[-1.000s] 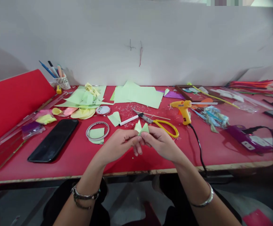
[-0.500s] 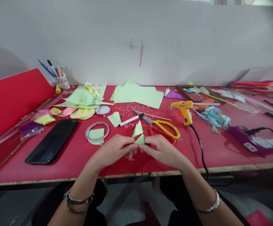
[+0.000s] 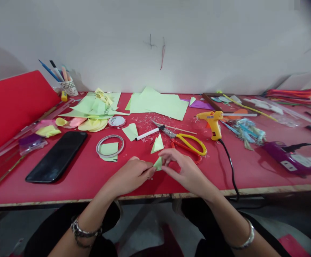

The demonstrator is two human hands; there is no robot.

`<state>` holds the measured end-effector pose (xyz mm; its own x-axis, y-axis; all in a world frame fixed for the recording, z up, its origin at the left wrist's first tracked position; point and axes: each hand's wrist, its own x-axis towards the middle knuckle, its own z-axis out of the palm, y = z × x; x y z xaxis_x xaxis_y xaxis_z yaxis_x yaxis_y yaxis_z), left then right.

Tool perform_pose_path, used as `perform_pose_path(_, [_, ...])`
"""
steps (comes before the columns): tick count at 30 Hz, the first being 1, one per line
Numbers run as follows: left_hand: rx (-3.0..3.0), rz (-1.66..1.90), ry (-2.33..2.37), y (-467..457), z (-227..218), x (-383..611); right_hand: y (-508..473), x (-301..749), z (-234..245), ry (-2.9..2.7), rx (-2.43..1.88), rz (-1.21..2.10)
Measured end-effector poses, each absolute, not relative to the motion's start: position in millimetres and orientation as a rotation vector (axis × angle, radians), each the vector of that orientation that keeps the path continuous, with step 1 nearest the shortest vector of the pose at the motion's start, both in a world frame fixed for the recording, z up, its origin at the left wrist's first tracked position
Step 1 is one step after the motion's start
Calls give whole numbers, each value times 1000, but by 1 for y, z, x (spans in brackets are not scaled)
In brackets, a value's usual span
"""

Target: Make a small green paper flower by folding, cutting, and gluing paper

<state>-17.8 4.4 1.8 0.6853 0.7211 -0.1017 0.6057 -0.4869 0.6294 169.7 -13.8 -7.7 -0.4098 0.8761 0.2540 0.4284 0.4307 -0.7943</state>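
Between my fingers, near the front of the red table, is a small folded piece of pale green paper (image 3: 158, 164). My left hand (image 3: 135, 175) pinches its left edge between thumb and curled fingers. At its right side my right hand (image 3: 183, 171) has thumb and forefinger on the paper. Just beyond them stands a second folded green paper piece (image 3: 157, 144). Scissors with yellow and red handles (image 3: 191, 143) lie to the right of it, and a black-and-white marker (image 3: 149, 133) lies behind. A flat creased green paper (image 3: 130, 132) rests left of the marker.
A roll of tape (image 3: 97, 145) sits on a green paper square, left of my hands. Further left lies a black phone (image 3: 56, 157). A yellow glue gun (image 3: 211, 123) with a black cord stands at right. Green sheets (image 3: 157, 104) lie along the wall.
The small folded paper has turned more upright between my fingers. My right fingers have lifted and spread a little around it. The whole view has shifted slightly.
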Motion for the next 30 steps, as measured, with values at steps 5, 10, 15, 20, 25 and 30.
perform_pose_path(5, [2253,160,941,5,3,-20,-13,169,-11,-2054,-1042,810])
perform_pose_path(10, [2196,184,964,4,1,-23,-13,167,-14,-2181,-969,757])
perform_pose_path(15, [2142,225,1003,3,3,-22,-16,164,-18,-2309,-981,346])
perform_pose_path(20, [2220,349,1085,4,-2,-19,-12,170,-15,-2403,-1078,73])
perform_pose_path(25, [2471,640,1318,10,-12,-15,-5,178,-12,-2559,-1136,248])
perform_pose_path(30, [2702,375,1298,15,-16,-7,-3,181,-9,-2552,-1106,413])
